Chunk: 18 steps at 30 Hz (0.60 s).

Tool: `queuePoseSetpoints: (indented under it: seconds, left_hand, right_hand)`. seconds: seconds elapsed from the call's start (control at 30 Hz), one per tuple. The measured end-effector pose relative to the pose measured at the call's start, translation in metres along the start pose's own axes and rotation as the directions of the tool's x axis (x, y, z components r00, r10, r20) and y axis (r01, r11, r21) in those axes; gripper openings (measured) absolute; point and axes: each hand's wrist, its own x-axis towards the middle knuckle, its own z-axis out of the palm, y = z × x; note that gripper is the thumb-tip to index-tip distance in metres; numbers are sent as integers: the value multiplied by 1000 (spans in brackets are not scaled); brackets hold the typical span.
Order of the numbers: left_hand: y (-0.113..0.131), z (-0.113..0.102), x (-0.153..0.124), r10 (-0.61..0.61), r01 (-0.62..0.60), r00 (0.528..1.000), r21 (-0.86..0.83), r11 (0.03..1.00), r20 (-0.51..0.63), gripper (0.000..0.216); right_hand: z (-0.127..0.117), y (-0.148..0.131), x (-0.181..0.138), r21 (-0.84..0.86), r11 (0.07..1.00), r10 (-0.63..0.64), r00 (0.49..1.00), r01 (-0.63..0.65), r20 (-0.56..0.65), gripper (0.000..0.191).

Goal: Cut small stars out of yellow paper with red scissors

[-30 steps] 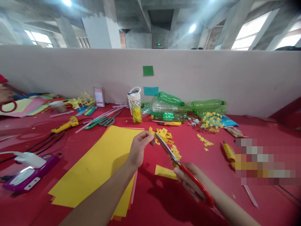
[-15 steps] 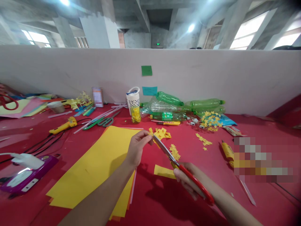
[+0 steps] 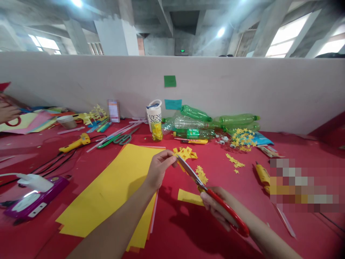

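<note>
Between thumb and fingers, my left hand pinches a small piece of yellow paper, mostly hidden by the fingertips. My right hand is wrapped around the red-handled scissors, whose blades look nearly closed and point at that piece. Yellow paper scraps lie just past the scissor tips. Small yellow paper stars are heaped to the right of the blades. A yellow paper strip rests below the scissors, partly behind my right hand. A stack of yellow sheets lies under my left forearm.
Green plastic bottles and a white tumbler stand along the back partition. Yellow glue guns lie left and right. A purple power strip is at left. A co-worker's hand shows at the left edge.
The view has shifted slightly, so things sit a little further right. More of the co-worker's hand shows at the left edge. My hands keep nearly the same pose on scissors and paper.
</note>
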Motion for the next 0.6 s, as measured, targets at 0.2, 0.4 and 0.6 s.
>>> queuePoseSetpoints:
  seconds: [0.2, 0.4, 0.6]
  left_hand:
    - [2, 0, 0, -6, 6, 1000, 0, 1000, 6, 13]
    - [4, -2, 1, -37, 37, 999, -1, 999, 8, 11]
    - [1, -4, 2, -51, 52, 998, -38, 998, 23, 12]
  right_hand:
    - [0, -4, -1, -16, 1000, -1, 1000, 1, 6, 42]
    - [-3, -3, -1, 24, 999, 22, 1000, -22, 20, 45]
    - [-5, -3, -2, 26, 998, 51, 998, -51, 28, 45]
